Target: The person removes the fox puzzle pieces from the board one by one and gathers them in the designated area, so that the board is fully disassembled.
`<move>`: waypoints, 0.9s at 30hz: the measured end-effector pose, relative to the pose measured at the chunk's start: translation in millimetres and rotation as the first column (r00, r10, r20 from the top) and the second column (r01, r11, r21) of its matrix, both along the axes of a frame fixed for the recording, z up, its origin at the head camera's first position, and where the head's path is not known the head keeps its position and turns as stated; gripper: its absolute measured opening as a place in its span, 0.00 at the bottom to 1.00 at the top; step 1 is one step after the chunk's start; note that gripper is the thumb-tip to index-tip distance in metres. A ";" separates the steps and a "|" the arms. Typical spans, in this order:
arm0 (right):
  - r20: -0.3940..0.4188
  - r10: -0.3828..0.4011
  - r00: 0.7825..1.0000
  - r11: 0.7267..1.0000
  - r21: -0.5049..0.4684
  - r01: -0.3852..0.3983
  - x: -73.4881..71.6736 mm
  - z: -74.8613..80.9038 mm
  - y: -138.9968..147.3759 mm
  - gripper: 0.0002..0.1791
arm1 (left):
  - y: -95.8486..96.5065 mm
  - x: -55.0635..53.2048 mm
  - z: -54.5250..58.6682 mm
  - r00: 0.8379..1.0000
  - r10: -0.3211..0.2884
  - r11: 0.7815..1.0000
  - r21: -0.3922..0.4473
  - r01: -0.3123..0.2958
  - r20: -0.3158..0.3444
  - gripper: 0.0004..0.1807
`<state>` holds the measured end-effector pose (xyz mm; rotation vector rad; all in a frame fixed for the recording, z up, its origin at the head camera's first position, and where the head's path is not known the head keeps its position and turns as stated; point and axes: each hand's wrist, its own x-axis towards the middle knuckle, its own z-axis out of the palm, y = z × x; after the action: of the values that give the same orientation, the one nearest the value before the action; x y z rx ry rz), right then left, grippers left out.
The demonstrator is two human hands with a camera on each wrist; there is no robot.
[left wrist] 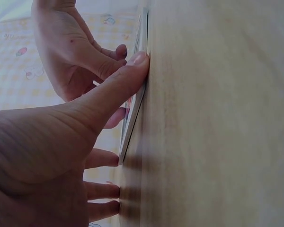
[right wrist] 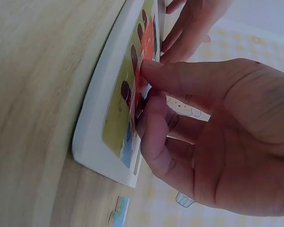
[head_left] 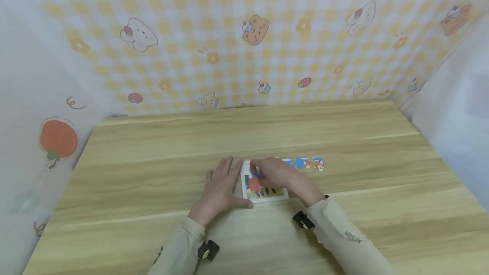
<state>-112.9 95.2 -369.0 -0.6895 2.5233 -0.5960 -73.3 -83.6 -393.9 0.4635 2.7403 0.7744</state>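
A small white-framed picture puzzle lies flat on the wooden table, showing a red figure on green ground. Beside it on the left, my left hand rests with fingers spread; its thumb presses the near edge of the frame and a fingertip touches the left edge. My right hand is over the picture. In the right wrist view its thumb and curled fingers pinch a thin puzzle piece at the picture surface. The fingers hide most of that piece.
Loose blue puzzle pieces and fox-printed pieces lie in a row right of the frame, partly behind the right hand. The wooden table meets a yellow checked cloth at the back. Dark straps sit at both wrists.
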 end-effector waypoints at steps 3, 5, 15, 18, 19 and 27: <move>-0.025 0.008 1.000 1.000 0.003 -0.008 -1.0 0.6 -0.8 0.14 | -1.1 -0.3 0.3 1.000 0.003 1.000 0.008 -0.002 -0.010 0.61; -0.036 0.017 0.999 1.000 0.005 -0.016 -1.2 1.0 -1.2 0.14 | -1.9 -0.3 0.1 1.000 0.001 1.000 0.015 0.000 -0.021 0.61; -0.056 0.042 0.998 0.999 0.000 -0.042 2.5 -1.2 2.0 0.15 | 0.3 0.7 -3.1 1.000 -0.010 1.000 -0.004 0.010 -0.024 0.62; -0.058 0.040 0.998 0.999 0.003 -0.040 2.0 -0.7 2.2 0.15 | 0.6 0.1 -3.4 1.000 -0.010 1.000 -0.007 0.010 -0.027 0.62; -0.055 0.039 0.998 0.999 0.005 -0.039 1.6 -0.5 2.1 0.15 | 0.5 -0.1 -3.4 1.000 -0.010 1.000 -0.007 0.009 -0.028 0.62; -0.038 0.038 0.999 0.999 0.008 -0.037 0.1 -0.5 -0.9 0.15 | -2.2 -1.0 -3.3 0.999 -0.016 1.000 -0.012 0.016 -0.035 0.61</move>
<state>-112.8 94.3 -369.5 -0.7507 2.5408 -0.5654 -74.3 -85.8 -397.2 0.5009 2.7683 0.7524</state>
